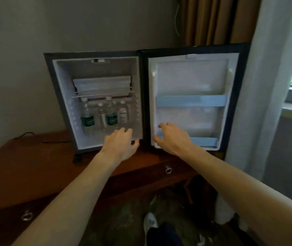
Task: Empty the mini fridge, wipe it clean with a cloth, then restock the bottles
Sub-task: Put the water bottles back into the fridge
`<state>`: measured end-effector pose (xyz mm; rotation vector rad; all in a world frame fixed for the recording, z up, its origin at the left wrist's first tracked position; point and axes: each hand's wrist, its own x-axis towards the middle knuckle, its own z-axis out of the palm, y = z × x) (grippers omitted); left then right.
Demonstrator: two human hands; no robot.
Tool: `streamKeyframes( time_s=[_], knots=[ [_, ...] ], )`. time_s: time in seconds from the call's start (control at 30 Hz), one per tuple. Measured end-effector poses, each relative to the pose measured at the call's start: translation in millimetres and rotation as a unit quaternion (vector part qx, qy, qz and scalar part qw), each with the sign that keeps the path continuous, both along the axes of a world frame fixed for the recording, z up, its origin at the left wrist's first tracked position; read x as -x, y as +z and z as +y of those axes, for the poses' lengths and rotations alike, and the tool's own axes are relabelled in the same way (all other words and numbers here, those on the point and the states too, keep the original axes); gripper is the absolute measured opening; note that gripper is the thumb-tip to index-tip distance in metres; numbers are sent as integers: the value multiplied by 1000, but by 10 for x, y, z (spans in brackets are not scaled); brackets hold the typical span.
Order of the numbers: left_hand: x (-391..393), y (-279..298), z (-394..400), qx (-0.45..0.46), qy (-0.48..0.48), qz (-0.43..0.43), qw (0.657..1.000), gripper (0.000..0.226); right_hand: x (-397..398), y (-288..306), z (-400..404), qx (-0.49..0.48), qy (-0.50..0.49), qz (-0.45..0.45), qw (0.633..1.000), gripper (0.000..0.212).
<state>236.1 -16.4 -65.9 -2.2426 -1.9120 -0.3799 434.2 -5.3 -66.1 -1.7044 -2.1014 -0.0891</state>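
Both hands, left hand and right hand, spread, holding nothing (fridge open).

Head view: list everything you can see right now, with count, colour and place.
mini fridge: 1, dark casing, white inside, on cabinet, door open
fridge door: 1, white liner, blue rails, swung right
water bottles: 4, clear, fridge floor
tray: 1, white, wire shelf
cabinet: 1, reddish wood, ring pulls
curtains: brown and white, right
left hand: open, at fridge's lower edge
right hand: open, at door's lower shelf
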Motion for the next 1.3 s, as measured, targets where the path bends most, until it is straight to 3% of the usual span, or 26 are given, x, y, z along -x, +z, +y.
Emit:
streamKeyframes(
  time_s=[0.3,0.4,0.57,0.7,0.8,1.03,1.3],
  knots=[
    [-1203,191,202,-27,-106,14,994,42,-1469,267,-96,-17,-149,32,988,56],
    [-1482,236,297,-37,-130,15,991,43,-1898,349,54,-13,-185,108,977,58],
    [-1756,252,478,-55,-158,9,986,43,-2359,446,441,0,-226,251,941,81],
    [-1860,281,614,-63,-156,27,985,43,-2530,535,757,18,-206,387,899,91],
    [-1895,299,696,-57,-149,38,986,45,-2600,545,918,44,-150,446,881,81],
    [-1850,247,790,-45,-129,44,990,46,-2650,538,922,66,-93,481,869,78],
    [-1680,247,483,-43,-106,47,992,44,-2530,521,399,46,-88,425,900,64]
  ],
)
